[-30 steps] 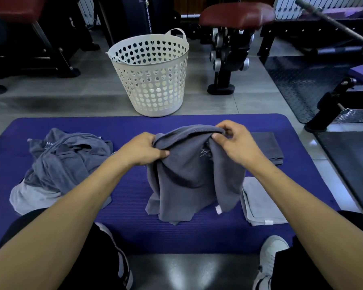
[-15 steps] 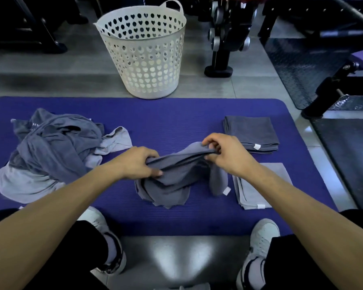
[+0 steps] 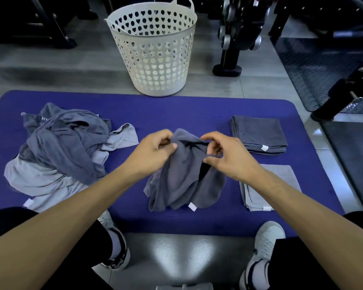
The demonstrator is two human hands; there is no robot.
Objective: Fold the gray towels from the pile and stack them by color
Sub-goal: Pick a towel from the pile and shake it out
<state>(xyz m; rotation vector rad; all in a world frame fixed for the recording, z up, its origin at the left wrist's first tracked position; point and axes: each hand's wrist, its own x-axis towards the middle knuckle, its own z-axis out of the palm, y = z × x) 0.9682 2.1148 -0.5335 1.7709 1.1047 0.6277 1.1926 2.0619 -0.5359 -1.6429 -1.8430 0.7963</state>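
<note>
While the dark gray towel [image 3: 182, 176] hangs bunched between your hands above the purple mat [image 3: 176, 114], your left hand [image 3: 153, 151] pinches its upper left edge and your right hand [image 3: 224, 155] pinches the upper right. Both forearms reach forward, fingers curled. Left lies the unfolded pile [image 3: 59, 147]; right sit two folded stacks, dark [image 3: 258, 132] beyond light [image 3: 281, 176]. Whether the white basket [image 3: 155, 49] holds anything, you cannot tell.

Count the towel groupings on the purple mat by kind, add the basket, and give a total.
Folded stacks: 2, the dark gray stack and the light gray stack
Unfolded pile: 1
Single dark gray towel mid-mat: 1
Laundry basket: 1
Total: 5
</note>
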